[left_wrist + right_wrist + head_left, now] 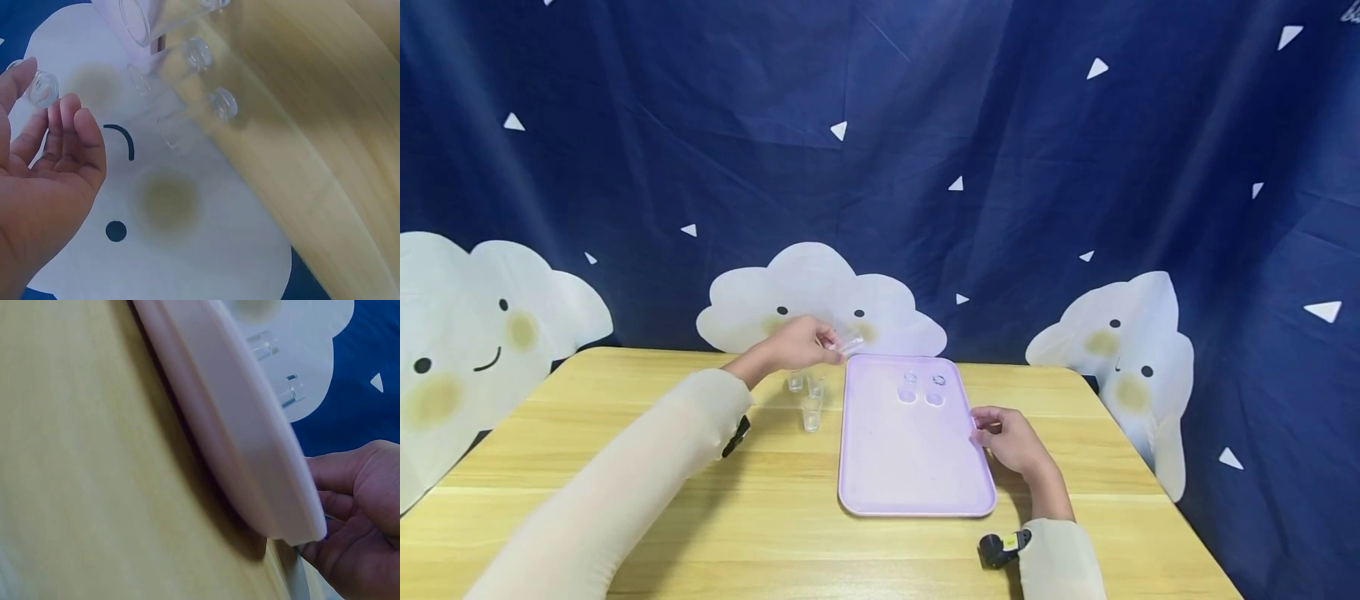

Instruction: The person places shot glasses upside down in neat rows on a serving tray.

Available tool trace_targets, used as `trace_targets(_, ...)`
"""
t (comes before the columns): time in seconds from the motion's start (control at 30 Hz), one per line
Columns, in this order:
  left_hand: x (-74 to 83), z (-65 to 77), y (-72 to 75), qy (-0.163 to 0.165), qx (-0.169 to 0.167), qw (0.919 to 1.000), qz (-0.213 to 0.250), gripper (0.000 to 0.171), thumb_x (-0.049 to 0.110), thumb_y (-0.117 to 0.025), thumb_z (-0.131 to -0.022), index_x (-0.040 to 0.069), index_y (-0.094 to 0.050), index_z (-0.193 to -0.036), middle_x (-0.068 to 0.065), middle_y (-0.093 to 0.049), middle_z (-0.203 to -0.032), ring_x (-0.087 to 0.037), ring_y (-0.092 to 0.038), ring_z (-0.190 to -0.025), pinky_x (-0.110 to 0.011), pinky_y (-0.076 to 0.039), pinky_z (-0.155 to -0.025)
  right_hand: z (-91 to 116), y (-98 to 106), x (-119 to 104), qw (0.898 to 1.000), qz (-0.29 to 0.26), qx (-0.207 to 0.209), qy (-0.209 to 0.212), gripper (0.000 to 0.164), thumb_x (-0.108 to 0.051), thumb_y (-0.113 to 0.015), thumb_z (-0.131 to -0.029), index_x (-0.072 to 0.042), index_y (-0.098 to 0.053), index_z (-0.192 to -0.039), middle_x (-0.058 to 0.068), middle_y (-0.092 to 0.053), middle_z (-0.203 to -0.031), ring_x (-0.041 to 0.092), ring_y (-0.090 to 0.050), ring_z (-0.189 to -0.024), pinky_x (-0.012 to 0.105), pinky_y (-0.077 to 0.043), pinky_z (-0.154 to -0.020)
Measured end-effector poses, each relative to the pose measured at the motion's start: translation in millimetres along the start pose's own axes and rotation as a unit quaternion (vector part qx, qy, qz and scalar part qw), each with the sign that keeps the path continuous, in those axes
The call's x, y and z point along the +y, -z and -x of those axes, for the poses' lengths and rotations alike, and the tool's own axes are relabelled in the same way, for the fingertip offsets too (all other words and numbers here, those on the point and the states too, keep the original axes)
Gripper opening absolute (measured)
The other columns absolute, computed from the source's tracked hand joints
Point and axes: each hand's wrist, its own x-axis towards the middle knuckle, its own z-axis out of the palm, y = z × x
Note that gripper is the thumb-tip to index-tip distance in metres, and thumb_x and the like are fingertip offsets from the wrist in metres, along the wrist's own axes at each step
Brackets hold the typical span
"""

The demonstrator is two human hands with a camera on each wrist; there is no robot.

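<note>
My left hand [805,342] pinches a small clear glass [852,344] between thumb and fingers, raised by the tray's far left corner. In the left wrist view the thick base of this held glass [44,89] shows at the fingertips. Two clear glasses, a left one [908,388] and a right one [936,390], stand side by side on the far half of a light purple tray [910,467]. My right hand [1011,439] grips the tray's right rim, thumb and fingers around the edge. Three more clear glasses, the nearest one [812,412] included, stand left of the tray.
A wooden table [760,517] carries the tray and the glasses. Behind it hangs a dark blue cloth [910,100] with white triangles and smiling clouds. Black wrist cameras sit at the left cuff [736,437] and the right cuff [1002,549].
</note>
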Motion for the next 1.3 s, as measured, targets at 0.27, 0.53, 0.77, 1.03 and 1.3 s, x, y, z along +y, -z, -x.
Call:
trace_targets(0.27,3.3,-9.1,-11.0,-0.006,0.004,1.0,0.005,0.021,0.024,-0.079,-0.087,0.006,-0.075,-0.097,-0.003,-0.07,-0.093,-0.019,-0.061,-0.091,-0.034,-0.051,-0.085,-0.5,0.6,1.5,1.0,0.004,0.002,0.003,0.035,0.001,-0.067,-0.093,0.003,-0.066,-0.128,0.013,-0.071,-0.111,0.027,-0.066,-0.1,0.039,-0.058,-0.083)
trace_targets(0.53,5.3,-16.8,-20.4,-0.01,0.005,0.9999,0.002,0.02,0.023,-0.078,-0.089,0.006,-0.075,-0.1,-0.004,-0.072,-0.096,-0.02,-0.064,-0.096,-0.036,-0.053,-0.088,-1.7,-0.3,2.5,1.0,0.004,0.003,0.006,0.034,0.001,-0.066,-0.092,0.002,-0.067,-0.127,0.012,-0.071,-0.11,0.028,-0.066,-0.102,0.041,-0.057,-0.085)
trace_targets(0.77,7.5,-22.8,-27.6,-0.014,0.012,0.9998,-0.005,0.017,0.021,-0.079,-0.089,0.005,-0.076,-0.095,-0.001,-0.071,-0.086,-0.015,-0.061,-0.083,-0.029,-0.051,-0.079,-0.5,0.8,1.8,1.0,0.0,0.001,0.007,0.034,0.002,-0.066,-0.092,0.002,-0.067,-0.127,0.013,-0.071,-0.111,0.028,-0.066,-0.101,0.04,-0.057,-0.083)
trace_targets(1.03,12.2,-29.0,-37.5,0.003,0.025,0.9996,0.007,0.019,0.02,-0.08,-0.088,0.004,-0.075,-0.097,-0.003,-0.068,-0.087,-0.017,-0.059,-0.086,-0.029,-0.05,-0.076,-0.4,0.9,0.8,1.0,0.001,0.001,0.008,0.034,0.001,-0.067,-0.092,0.002,-0.067,-0.127,0.013,-0.071,-0.11,0.028,-0.066,-0.102,0.04,-0.057,-0.084)
trace_targets(1.3,12.2,-35.2,-46.1,0.022,0.033,0.998,0.049,0.02,0.016,-0.082,-0.086,0.003,-0.073,-0.099,-0.005,-0.068,-0.091,-0.018,-0.06,-0.089,-0.028,-0.051,-0.075,-1.7,0.6,1.6,1.0,0.003,0.002,-0.001,0.034,0.001,-0.067,-0.093,0.001,-0.068,-0.127,0.012,-0.071,-0.11,0.027,-0.065,-0.101,0.04,-0.057,-0.084)
